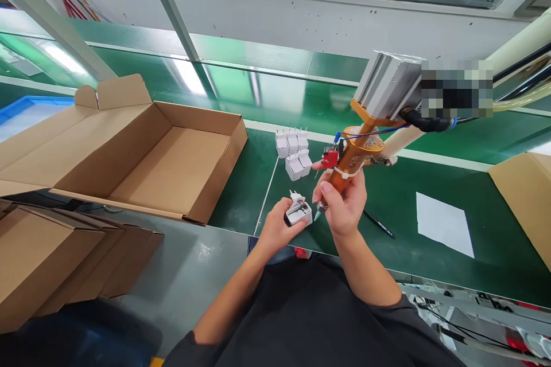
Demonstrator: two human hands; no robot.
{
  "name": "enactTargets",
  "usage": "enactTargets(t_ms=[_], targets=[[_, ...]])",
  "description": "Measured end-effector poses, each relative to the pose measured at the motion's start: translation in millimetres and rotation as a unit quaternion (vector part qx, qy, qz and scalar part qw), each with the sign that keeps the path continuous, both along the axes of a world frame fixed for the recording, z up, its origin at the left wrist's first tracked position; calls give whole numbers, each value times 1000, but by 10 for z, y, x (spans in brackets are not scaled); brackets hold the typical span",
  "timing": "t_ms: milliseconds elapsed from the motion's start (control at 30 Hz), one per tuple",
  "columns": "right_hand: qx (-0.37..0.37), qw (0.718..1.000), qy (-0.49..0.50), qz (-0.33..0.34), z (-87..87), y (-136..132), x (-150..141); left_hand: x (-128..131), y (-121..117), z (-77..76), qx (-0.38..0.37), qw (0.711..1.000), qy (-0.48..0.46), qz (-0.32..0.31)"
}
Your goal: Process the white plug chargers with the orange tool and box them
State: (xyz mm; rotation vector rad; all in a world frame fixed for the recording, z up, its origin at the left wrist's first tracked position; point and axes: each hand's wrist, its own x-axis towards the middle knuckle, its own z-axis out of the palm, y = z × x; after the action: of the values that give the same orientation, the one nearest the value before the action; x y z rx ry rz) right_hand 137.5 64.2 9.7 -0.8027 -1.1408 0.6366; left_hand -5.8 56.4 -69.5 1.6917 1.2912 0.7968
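Note:
My left hand (278, 226) is closed around a small white plug adapter housing (300, 217), whose open top shows dark and light parts inside and whose prongs point away from me. In my right hand (346, 203) is an orange glue dispensing gun (353, 161) with a grey metal cylinder (387, 86) at its top end. Its thin pale nozzle tip points down, close beside the housing; whether they touch I cannot tell. Just beyond my hands, several more white plug adapters (298, 164) stand grouped on the green bench with their lids tilted up.
An open cardboard box (159, 155) lies on the bench to the left, above stacked cartons (51, 252). Right of my hands are a black pen (379, 224), a white paper sheet (445, 223) and another carton (527, 195). Hoses (523, 80) run from the gun to the upper right.

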Motion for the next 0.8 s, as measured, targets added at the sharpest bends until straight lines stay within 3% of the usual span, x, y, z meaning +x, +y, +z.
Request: enactTargets(t_ms=[100,200,400,600,700,800], targets=[[-35,998,-4,-56,28,-12,80,-133,47,39,-99,992,-76,-24],[-67,990,-11,-120,43,-21,153,-189,55,73,-146,983,-108,-31],[-67,989,-9,-135,-22,-20,268,-223,87,152,-73,997,20,-34],[-74,987,-11,-141,-74,-13,301,-154,215,149,-113,991,-38,-65],[-78,986,-11,-147,-97,-8,310,-75,240,64,-51,996,-42,-52],[-84,985,-20,-149,-104,-7,329,-73,224,33,84,995,8,-48]])
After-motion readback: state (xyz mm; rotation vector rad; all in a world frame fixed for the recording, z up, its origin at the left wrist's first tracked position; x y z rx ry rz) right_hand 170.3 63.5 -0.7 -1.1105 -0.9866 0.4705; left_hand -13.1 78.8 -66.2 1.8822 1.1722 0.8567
